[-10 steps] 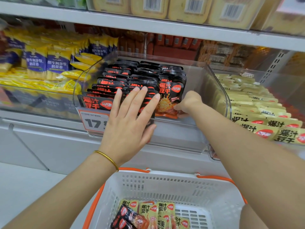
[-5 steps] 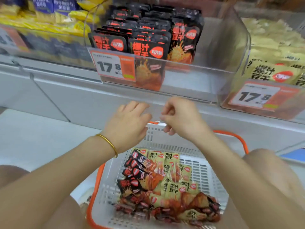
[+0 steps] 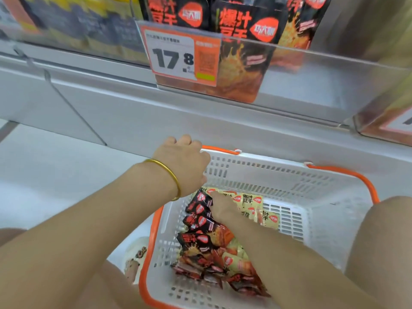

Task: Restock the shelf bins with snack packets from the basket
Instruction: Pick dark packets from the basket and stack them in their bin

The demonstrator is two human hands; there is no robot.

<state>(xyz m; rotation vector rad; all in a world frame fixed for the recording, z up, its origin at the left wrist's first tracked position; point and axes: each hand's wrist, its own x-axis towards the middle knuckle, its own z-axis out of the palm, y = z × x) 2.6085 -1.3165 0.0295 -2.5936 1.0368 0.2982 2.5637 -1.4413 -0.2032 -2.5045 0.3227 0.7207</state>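
Note:
A white basket [image 3: 278, 166] with orange handles sits below the shelf and holds several black snack packets [image 3: 196, 239] and yellow snack packets [image 3: 249, 199]. My left hand [image 3: 182, 161], with a gold bangle on its wrist, curls over the basket's far left corner. Inside the basket, my right hand [image 3: 219, 205] is pressed down among the packets where black meets yellow; its fingers are hidden. Above, the clear shelf bin [image 3: 323, 70] holds upright black packets [image 3: 245, 21].
An orange price tag [image 3: 174, 56] reading 17.8 hangs on the bin's front. Another bin [image 3: 383, 128] juts out at the right, and a bin of yellow packets [image 3: 78, 30] is at the left. My knee [image 3: 390, 241] is beside the basket's right side.
Both hands came down from the shelf bin to the basket. The left now curls over the basket's corner and the right has gone in among the packets. My view tilted down.

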